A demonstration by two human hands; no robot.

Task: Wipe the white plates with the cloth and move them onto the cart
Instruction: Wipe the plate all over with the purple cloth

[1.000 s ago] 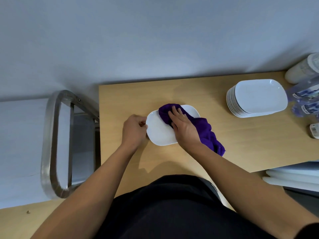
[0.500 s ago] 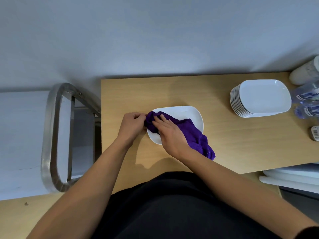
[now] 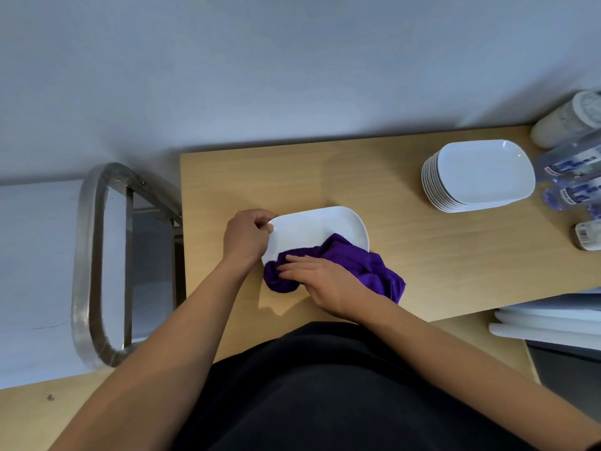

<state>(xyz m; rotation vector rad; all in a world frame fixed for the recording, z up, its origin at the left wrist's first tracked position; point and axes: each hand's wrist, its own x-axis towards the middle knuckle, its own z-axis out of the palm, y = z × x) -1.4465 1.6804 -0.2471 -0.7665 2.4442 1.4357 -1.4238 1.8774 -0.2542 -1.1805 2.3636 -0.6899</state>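
White plate [image 3: 312, 229]: one, lying flat on the wooden table [image 3: 422, 265], toward the table's left end and nearer the front edge.

Left hand [image 3: 245, 237]: clamped on the plate's left rim. The fingers are curled round the edge and the thumb is laid on the upper face.

Purple cloth [image 3: 357, 265]: spread over the plate's near right part and spilled off onto the table to the right. Its left end is bunched at the plate's near-left corner.

Right hand [image 3: 322, 281]: laid flat on top of the cloth and pressed down. The fingers are held fairly straight and pointed left, not curled round the fabric. The two hands are near each other but apart.

Stack of white plates [image 3: 481, 172]: set at the far right of the table, well apart from the plate in hand.

Clear bottles with blue labels [image 3: 572, 164]: seen just beside the stack, on its right. A white cylinder [image 3: 566, 120] is noted behind them, by the wall.

Small labelled container [image 3: 587, 234]: noted at the right edge. What it is cannot be told.

Cart [image 3: 94, 265]: its looped metal handle is seen just beside the table's left end, with a pale flat surface beyond it.
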